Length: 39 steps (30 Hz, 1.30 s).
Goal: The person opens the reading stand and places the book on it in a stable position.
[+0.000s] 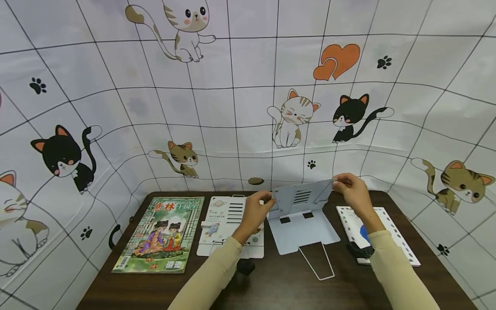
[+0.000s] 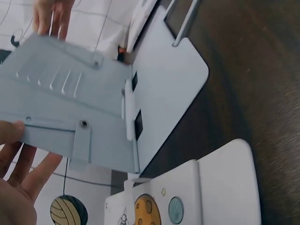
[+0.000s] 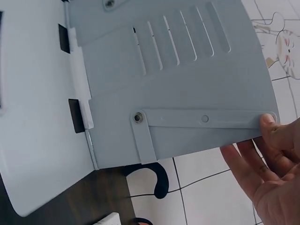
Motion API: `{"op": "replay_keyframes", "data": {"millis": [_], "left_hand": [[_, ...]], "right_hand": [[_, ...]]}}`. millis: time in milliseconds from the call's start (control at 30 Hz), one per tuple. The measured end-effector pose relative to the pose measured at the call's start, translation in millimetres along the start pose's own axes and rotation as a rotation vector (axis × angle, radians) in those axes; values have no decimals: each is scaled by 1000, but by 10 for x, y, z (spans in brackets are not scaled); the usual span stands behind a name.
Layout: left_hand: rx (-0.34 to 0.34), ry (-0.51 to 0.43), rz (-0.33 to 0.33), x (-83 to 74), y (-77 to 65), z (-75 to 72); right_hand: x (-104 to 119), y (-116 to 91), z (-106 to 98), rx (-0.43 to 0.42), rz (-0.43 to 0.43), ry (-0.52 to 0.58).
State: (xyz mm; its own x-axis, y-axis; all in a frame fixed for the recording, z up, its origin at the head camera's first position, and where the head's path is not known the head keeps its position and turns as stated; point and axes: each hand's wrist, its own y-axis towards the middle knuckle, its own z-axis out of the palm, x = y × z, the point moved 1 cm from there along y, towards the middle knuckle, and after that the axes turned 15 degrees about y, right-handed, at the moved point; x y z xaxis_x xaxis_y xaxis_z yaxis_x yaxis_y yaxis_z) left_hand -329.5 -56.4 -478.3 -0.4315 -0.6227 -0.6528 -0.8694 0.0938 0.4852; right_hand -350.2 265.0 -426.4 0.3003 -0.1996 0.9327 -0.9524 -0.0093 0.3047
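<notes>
A pale grey folding book stand (image 1: 298, 234) stands unfolded on the table, its base flat and its slotted back panel (image 1: 284, 198) tilted up. A wire bracket (image 1: 327, 265) sticks out from the base's front edge. At the panel's left edge, my left hand (image 1: 253, 213) pinches it between thumb and fingers. Its upper right corner is held by my right hand (image 1: 354, 193). In the right wrist view, the right thumb (image 3: 268, 120) presses the end of a flat metal arm (image 3: 187, 118) riveted to the panel, fingers behind.
Left of the stand lies a printed "Tiny universe" book stand (image 1: 215, 219), beside a colourful magazine (image 1: 162, 237). A white spotted item (image 1: 399, 241) with a blue patch is under my right forearm. A cat-patterned cloth (image 1: 248, 107) hangs behind the dark table (image 1: 279, 284).
</notes>
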Motion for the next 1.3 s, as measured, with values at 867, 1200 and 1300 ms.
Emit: {"op": "replay_keyframes", "data": {"millis": [867, 1200, 1300], "left_hand": [[134, -110, -88, 71, 152, -26], [130, -101, -119, 78, 155, 2], [133, -104, -116, 74, 162, 4]], "right_hand": [[94, -848, 241, 288, -394, -289], [-312, -1317, 596, 871, -105, -229], [-333, -1388, 657, 881, -85, -318]]}}
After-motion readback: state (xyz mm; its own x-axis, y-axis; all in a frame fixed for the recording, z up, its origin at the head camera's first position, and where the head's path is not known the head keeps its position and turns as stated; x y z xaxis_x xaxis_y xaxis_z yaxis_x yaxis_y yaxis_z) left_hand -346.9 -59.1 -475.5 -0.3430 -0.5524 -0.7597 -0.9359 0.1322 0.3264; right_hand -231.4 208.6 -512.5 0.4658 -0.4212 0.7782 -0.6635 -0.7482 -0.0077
